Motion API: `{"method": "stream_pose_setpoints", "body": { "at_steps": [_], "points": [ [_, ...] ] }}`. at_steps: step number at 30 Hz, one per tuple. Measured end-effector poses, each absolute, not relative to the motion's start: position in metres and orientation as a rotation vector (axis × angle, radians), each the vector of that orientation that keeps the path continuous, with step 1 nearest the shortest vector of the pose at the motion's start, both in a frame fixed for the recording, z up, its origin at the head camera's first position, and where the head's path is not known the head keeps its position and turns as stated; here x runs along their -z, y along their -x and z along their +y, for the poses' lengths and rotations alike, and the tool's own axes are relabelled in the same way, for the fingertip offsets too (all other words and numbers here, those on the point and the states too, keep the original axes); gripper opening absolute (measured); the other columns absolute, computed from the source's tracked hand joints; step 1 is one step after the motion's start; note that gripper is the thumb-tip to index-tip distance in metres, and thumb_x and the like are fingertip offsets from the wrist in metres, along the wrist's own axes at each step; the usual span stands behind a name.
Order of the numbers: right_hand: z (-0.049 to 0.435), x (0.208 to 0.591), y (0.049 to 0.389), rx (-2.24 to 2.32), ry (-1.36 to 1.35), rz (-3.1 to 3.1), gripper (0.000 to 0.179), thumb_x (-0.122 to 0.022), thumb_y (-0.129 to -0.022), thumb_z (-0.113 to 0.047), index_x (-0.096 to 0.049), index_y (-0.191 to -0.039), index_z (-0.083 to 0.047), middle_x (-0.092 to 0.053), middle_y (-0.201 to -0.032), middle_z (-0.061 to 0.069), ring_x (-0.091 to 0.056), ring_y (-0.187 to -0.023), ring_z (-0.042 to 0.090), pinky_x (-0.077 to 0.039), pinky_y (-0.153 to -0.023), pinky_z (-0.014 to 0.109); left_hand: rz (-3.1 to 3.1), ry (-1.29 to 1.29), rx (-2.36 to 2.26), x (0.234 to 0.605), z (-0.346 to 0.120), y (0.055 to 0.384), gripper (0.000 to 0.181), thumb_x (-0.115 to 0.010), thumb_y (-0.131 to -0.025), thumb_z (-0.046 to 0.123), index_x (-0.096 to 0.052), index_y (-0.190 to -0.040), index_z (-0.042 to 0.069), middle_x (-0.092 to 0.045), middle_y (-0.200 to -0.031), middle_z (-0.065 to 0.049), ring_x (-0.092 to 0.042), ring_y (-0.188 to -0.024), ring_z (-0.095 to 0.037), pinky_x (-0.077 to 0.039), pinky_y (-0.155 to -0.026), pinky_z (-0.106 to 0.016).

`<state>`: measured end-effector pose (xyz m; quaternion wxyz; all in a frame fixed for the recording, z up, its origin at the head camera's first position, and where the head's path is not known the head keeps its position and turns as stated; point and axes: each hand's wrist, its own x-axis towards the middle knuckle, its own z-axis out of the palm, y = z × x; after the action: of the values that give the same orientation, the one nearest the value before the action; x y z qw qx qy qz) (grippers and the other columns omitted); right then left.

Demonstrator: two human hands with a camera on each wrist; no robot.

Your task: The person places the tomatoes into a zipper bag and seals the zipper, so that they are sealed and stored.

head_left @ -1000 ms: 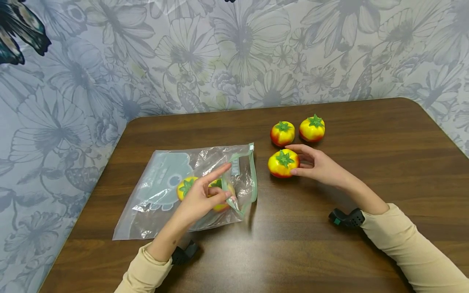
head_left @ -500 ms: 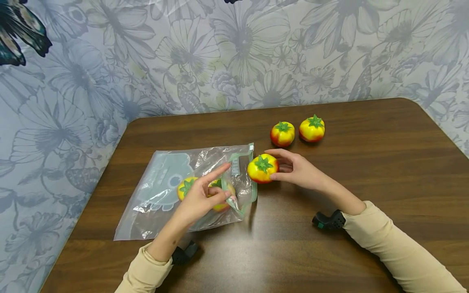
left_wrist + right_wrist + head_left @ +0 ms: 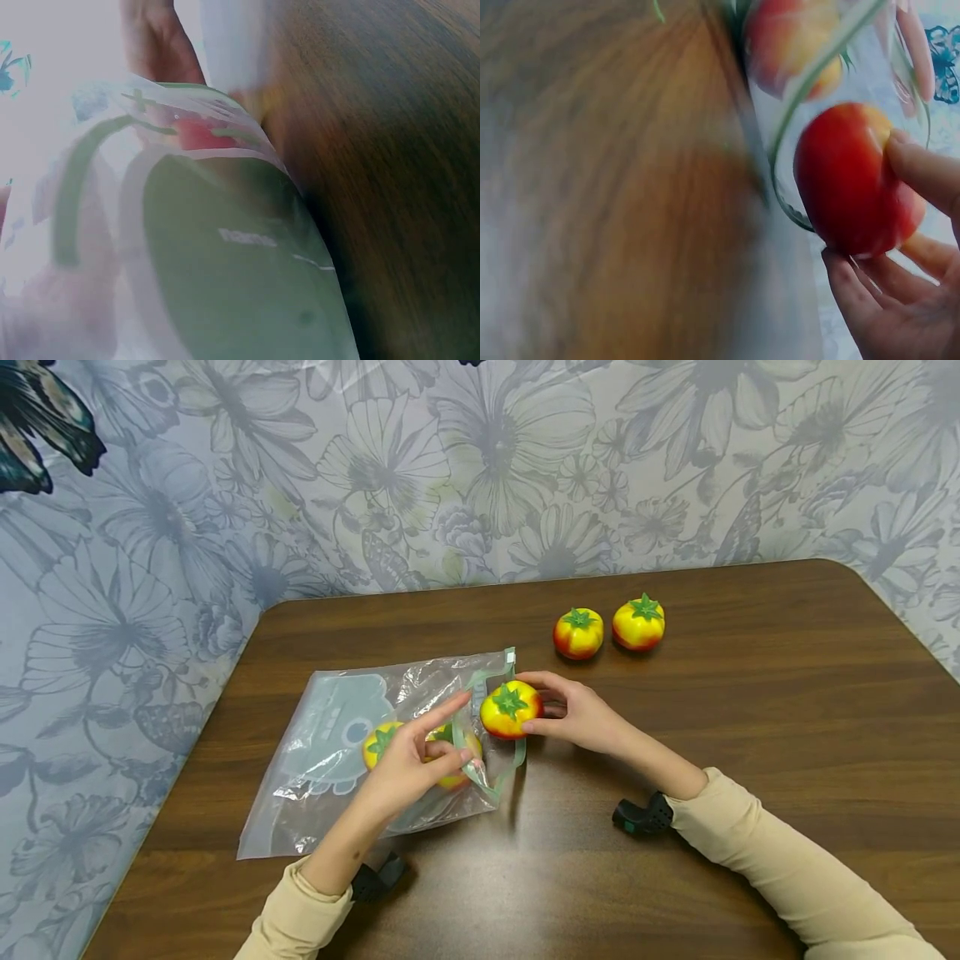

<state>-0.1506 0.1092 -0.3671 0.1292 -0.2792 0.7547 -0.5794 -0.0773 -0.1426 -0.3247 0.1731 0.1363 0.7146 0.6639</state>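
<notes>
A clear zip bag (image 3: 270,802) with a pale green print and green edging lies on the table, its mouth to the right. My left hand (image 3: 401,772) holds the upper layer by the mouth, thumb and curled fingers at the edging, index finger extended. Between the thumb and fingers of my right hand (image 3: 573,714) is a yellow-red tomato (image 3: 510,714) with a green star-shaped top. It overlaps the bag's mouth; the right wrist view shows the tomato (image 3: 851,180) at the green rim. Inside the bag are a tomato (image 3: 380,743) and another tomato (image 3: 452,783), partly hidden by my left hand.
Toward the back of the brown wooden table (image 3: 750,693) stand a tomato (image 3: 578,634) and, to its right, another tomato (image 3: 638,623). Behind the table hangs a flower-patterned backdrop (image 3: 555,485).
My right hand has carried the tomato leftward from the spot in front of the two others to the bag's mouth. The left hand has stayed in place; the bag has shifted slightly.
</notes>
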Motion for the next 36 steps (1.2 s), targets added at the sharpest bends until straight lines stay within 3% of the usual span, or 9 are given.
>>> {"method": "stream_pose_setpoints", "body": {
  "at_steps": [12, 24, 27, 31, 36],
  "points": [
    [0.097, 0.371, 0.145, 1.664, 0.752, 2.385, 0.061, -0.078, -0.075, -0.003, -0.051, -0.129, 0.001, -0.052, -0.119, 0.015, -0.055, -0.106, 0.030, -0.047, -0.087, 0.035, 1.999, -0.395, -1.916, 0.325, -0.143, 0.078, 0.067, -0.061, -0.087, -0.005, -0.036, -0.146, 0.016, -0.032, -0.147, -0.006, -0.064, -0.073, -0.018, -0.051, -0.060, -0.027],
    [0.095, 0.377, 0.143, 1.596, 0.735, 2.441, 0.060, -0.077, -0.078, -0.008, -0.051, -0.131, -0.002, -0.053, -0.116, 0.016, -0.056, -0.102, 0.031, -0.051, -0.082, 0.038, 2.030, -0.366, -1.880, 0.326, -0.144, 0.077, 0.066, -0.062, -0.087, -0.002, -0.037, -0.145, 0.017, -0.051, -0.130, -0.017, -0.063, -0.072, -0.019, -0.052, -0.062, -0.029],
    [0.097, 0.377, 0.143, 1.556, 0.753, 2.424, 0.062, -0.076, -0.079, -0.010, -0.048, -0.133, -0.001, -0.051, -0.122, 0.018, -0.054, -0.105, 0.032, -0.050, -0.083, 0.038, 2.019, -0.362, -1.890, 0.327, -0.144, 0.077, 0.066, -0.062, -0.087, -0.003, -0.037, -0.145, 0.016, -0.062, -0.110, -0.021, -0.063, -0.070, -0.020, -0.052, -0.062, -0.030],
    [0.104, 0.376, 0.144, 1.525, 0.819, 2.383, 0.064, -0.075, -0.080, -0.009, -0.044, -0.136, 0.001, -0.047, -0.129, 0.018, -0.053, -0.107, 0.032, -0.049, -0.085, 0.038, 2.002, -0.364, -1.904, 0.326, -0.143, 0.077, 0.067, -0.062, -0.087, -0.004, -0.036, -0.145, 0.015, -0.064, -0.098, -0.024, -0.064, -0.070, -0.022, -0.054, -0.064, -0.032],
    [0.115, 0.373, 0.145, 1.571, 0.880, 2.303, 0.060, -0.074, -0.080, -0.003, -0.047, -0.133, 0.004, -0.050, -0.130, 0.018, -0.057, -0.105, 0.030, -0.050, -0.084, 0.037, 2.023, -0.376, -1.885, 0.327, -0.143, 0.078, 0.066, -0.063, -0.087, -0.002, -0.037, -0.145, 0.016, -0.061, -0.108, -0.024, -0.064, -0.070, -0.021, -0.052, -0.063, -0.028]
  ]
}}
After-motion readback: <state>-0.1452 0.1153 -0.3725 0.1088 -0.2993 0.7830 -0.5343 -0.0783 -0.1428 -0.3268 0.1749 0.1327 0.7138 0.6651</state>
